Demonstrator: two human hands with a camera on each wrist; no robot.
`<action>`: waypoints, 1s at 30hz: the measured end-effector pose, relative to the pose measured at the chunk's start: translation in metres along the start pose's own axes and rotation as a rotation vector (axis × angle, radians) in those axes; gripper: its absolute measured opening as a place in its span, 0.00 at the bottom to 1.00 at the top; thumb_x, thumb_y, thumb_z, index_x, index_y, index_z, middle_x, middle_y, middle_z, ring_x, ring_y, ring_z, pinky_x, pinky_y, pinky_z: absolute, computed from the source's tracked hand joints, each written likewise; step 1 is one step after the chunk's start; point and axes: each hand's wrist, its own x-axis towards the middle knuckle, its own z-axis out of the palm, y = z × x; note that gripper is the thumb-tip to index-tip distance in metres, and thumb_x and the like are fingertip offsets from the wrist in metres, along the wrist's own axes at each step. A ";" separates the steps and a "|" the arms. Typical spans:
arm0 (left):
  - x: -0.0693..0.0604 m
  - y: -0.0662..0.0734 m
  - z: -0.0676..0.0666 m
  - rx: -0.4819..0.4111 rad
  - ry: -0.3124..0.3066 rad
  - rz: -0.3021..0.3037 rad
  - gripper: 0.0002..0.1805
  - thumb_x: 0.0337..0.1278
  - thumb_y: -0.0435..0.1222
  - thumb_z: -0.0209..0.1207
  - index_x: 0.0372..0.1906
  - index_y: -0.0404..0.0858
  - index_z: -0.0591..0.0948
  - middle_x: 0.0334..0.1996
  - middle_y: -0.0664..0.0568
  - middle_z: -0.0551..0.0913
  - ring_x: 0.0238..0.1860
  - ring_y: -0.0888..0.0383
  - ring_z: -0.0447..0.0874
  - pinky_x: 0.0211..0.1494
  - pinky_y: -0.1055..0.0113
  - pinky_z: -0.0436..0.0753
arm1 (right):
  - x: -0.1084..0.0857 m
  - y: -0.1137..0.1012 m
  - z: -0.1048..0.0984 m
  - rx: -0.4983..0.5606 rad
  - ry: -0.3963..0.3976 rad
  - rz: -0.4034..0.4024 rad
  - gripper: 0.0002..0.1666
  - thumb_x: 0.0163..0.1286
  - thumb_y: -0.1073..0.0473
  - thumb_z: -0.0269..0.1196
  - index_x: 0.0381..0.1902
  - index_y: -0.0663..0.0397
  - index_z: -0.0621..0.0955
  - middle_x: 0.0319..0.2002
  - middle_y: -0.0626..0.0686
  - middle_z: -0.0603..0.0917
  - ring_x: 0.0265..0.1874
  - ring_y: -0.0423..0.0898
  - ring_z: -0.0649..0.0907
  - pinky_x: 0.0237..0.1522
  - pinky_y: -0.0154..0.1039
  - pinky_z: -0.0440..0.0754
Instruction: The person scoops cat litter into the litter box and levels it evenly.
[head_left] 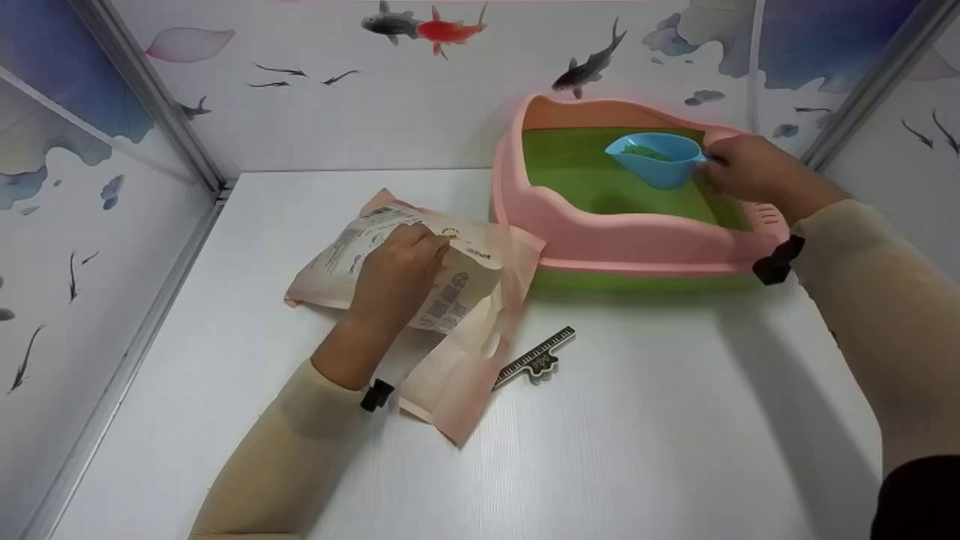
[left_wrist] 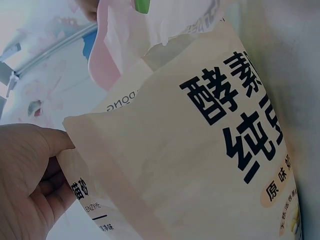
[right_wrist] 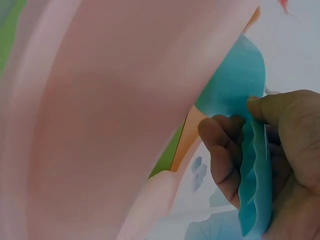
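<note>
My right hand (head_left: 750, 174) grips the handle of a blue scoop (head_left: 664, 169) and holds it above the pink and green litter box. Green granules (head_left: 646, 153) lie in the scoop. In the right wrist view the fingers of the right hand (right_wrist: 280, 145) curl round the wavy handle (right_wrist: 255, 175). My left hand (head_left: 397, 277) pinches the edge of a torn-open paper bag (head_left: 345, 259), which lies on its side left of the box. The left wrist view shows the left hand (left_wrist: 30, 175) at the edge of the bag (left_wrist: 150, 165), thumb on the outside.
The litter box (head_left: 630, 244) stands at the back right of the white table (head_left: 600, 450), touching the bag's torn flap. A black and white ruler-like piece (head_left: 536, 358) lies in front of it, partly under the flap. Printed wall panels (head_left: 300, 120) enclose the back and sides.
</note>
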 end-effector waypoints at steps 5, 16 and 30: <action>-0.001 0.000 0.002 0.019 0.006 0.007 0.07 0.67 0.31 0.66 0.45 0.33 0.89 0.35 0.47 0.85 0.41 0.54 0.88 0.43 0.66 0.92 | 0.009 0.007 0.003 0.015 -0.047 -0.013 0.25 0.84 0.47 0.48 0.51 0.65 0.78 0.36 0.58 0.77 0.38 0.55 0.78 0.37 0.44 0.76; 0.000 0.001 0.002 0.034 0.002 0.009 0.08 0.69 0.33 0.65 0.46 0.34 0.89 0.36 0.48 0.86 0.41 0.53 0.87 0.42 0.65 0.92 | 0.017 0.014 -0.002 -0.024 -0.103 -0.052 0.22 0.83 0.50 0.49 0.50 0.65 0.79 0.38 0.58 0.78 0.40 0.55 0.78 0.39 0.42 0.79; -0.001 0.002 0.001 0.043 -0.023 0.000 0.09 0.68 0.32 0.66 0.48 0.34 0.89 0.37 0.47 0.87 0.41 0.53 0.88 0.43 0.66 0.92 | 0.035 0.003 0.007 -0.202 -0.165 -0.132 0.20 0.84 0.52 0.50 0.47 0.63 0.81 0.33 0.56 0.79 0.35 0.51 0.80 0.38 0.43 0.80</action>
